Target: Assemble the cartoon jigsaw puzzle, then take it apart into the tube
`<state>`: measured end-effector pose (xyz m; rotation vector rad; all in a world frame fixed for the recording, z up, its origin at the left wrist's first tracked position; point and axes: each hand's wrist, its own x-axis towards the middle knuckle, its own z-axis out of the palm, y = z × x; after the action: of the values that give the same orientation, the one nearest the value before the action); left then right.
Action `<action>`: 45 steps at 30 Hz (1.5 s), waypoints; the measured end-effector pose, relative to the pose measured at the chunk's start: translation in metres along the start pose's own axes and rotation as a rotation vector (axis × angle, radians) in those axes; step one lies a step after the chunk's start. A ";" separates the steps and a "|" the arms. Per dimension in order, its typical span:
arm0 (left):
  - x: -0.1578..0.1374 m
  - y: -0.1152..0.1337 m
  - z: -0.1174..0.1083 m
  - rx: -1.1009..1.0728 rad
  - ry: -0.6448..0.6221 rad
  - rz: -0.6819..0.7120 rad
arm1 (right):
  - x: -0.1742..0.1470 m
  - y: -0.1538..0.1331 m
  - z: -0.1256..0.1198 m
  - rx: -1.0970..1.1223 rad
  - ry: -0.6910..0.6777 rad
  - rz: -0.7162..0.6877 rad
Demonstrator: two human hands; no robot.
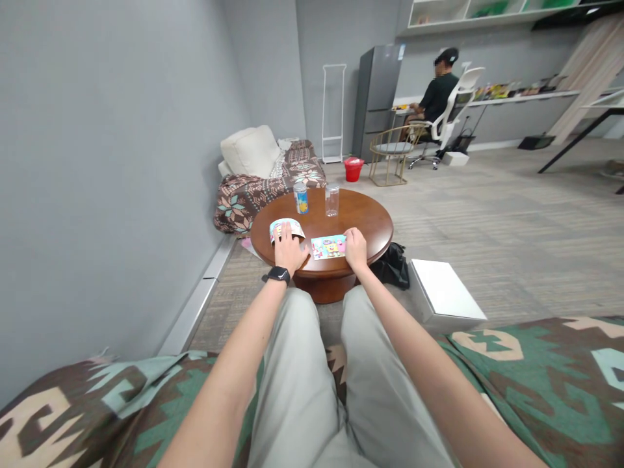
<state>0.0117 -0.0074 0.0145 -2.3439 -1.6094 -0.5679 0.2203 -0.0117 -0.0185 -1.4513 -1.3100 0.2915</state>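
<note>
My left hand [288,252], with a dark watch on its wrist, rests with stretched fingers on a curled, brightly printed sheet [295,227]. To its right, a flat cartoon-printed label [327,247] with a yellow figure lies at the near side of the round wooden table [361,218]. My right hand [355,248] has its fingers closed on the label's right end and partly hides it. Beyond the hands stand two jars: one wrapped in a blue and yellow label [301,200], the other a clear jar [332,201] with a lid.
A white box [446,290] and a black bag [392,266] are on the floor right of the table. Behind it are a patterned couch [273,192], a red bucket [353,169] and a gold-framed chair [391,149]. Another person [439,94] sits at the far counter.
</note>
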 end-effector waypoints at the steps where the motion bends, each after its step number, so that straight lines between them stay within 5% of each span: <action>1: 0.002 0.000 0.001 0.049 -0.020 0.017 | 0.000 0.000 0.000 0.008 0.001 0.006; 8: 0.007 0.005 0.001 0.245 -0.154 0.137 | -0.002 -0.003 -0.001 0.074 0.025 0.010; 18: 0.008 0.011 -0.013 0.213 0.079 0.194 | -0.003 -0.003 0.002 0.094 -0.047 0.046; 26: 0.017 0.037 -0.016 0.125 0.039 0.701 | -0.001 0.003 0.000 0.274 -0.084 0.142; 31: 0.026 0.038 0.003 0.006 0.061 0.812 | -0.001 0.015 -0.001 0.410 -0.028 0.082; 39: 0.038 0.019 0.037 -0.543 0.250 0.046 | -0.003 0.022 -0.001 0.438 -0.050 0.044; 45: 0.048 -0.002 0.056 -1.332 -0.004 -0.320 | 0.000 0.020 -0.004 0.572 -0.134 0.052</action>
<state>0.0349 0.0567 -0.0141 -2.7442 -1.9007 -2.2579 0.2345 -0.0100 -0.0337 -0.9906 -1.1659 0.7435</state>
